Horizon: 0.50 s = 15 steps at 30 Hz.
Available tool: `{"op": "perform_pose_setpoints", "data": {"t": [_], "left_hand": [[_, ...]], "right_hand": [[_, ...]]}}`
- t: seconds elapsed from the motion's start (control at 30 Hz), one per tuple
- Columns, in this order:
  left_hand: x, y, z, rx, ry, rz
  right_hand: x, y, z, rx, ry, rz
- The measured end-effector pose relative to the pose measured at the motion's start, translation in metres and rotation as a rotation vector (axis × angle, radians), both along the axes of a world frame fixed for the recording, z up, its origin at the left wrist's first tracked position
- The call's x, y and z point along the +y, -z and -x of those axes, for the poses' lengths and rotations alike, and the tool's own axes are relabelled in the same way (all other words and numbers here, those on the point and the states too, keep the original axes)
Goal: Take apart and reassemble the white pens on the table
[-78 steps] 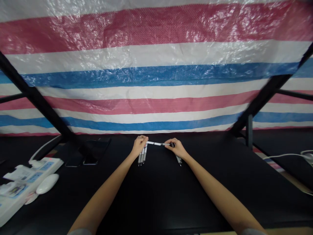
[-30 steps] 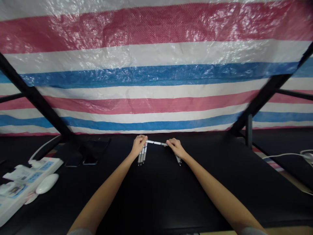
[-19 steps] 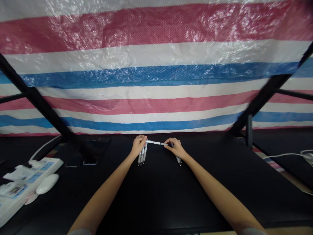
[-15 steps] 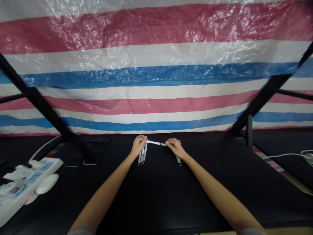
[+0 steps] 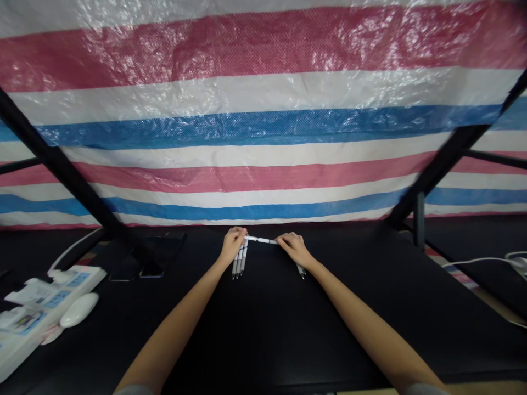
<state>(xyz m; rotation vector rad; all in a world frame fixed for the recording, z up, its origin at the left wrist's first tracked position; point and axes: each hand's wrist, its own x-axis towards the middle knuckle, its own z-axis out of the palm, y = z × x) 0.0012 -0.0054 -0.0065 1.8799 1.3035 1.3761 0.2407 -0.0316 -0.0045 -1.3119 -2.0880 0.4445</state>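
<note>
A slim white pen (image 5: 263,240) with dark marks and a grey end lies crosswise between my two hands. My left hand (image 5: 233,243) pinches its left end, and my right hand (image 5: 293,247) is closed on the right end. Just below my left hand, several white pens (image 5: 239,262) with grey grips lie side by side, points toward me. The grey tips of other pens (image 5: 301,271) stick out from under my right hand and wrist, which hide the rest of them.
On the left of the black table (image 5: 263,329) are a white power strip (image 5: 55,299) with plugs and a white mouse (image 5: 79,309). Dark phones (image 5: 152,270) lie near the left black frame leg (image 5: 82,184). Striped sheeting (image 5: 255,178) hangs behind; white cables (image 5: 477,261) run at right.
My right hand has shifted slightly left along the pen, so a little less of it shows between my hands. My left hand has barely moved.
</note>
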Motion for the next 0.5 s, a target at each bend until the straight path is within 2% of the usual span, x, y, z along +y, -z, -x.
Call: {"op": "perform_pose_setpoints", "data": {"t": [0.37, 0.5], "left_hand": [[-0.0006, -0.0001, -0.0004, 0.009, -0.003, -0.014], [-0.0026, -0.0015, -0.0011, 0.091, -0.048, -0.058]], "right_hand": [[-0.002, -0.0028, 0.0001, -0.014, -0.033, 0.003], [-0.0021, -0.0024, 0.0002, -0.011, -0.041, 0.004]]}}
